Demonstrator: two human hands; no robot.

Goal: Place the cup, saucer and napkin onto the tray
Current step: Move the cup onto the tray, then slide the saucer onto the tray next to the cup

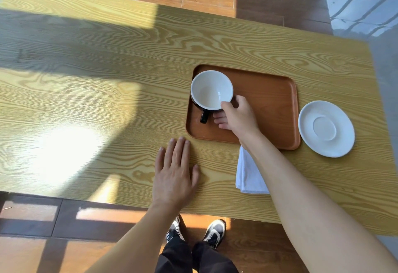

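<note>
A cup (210,89), white inside and black outside with a black handle, stands at the left end of the brown wooden tray (269,104). My right hand (239,115) grips the cup's near right rim with thumb and fingers. A white saucer (326,128) lies on the table just right of the tray. A folded white napkin (247,173) lies in front of the tray, partly hidden under my right forearm. My left hand (174,171) rests flat on the table, fingers spread, holding nothing, left of the napkin.
The light wooden table (86,100) stretches far to the left, with sun patches and shadows on it. Its near edge runs just behind my left wrist. Below it are brown floor tiles and my shoes (193,231).
</note>
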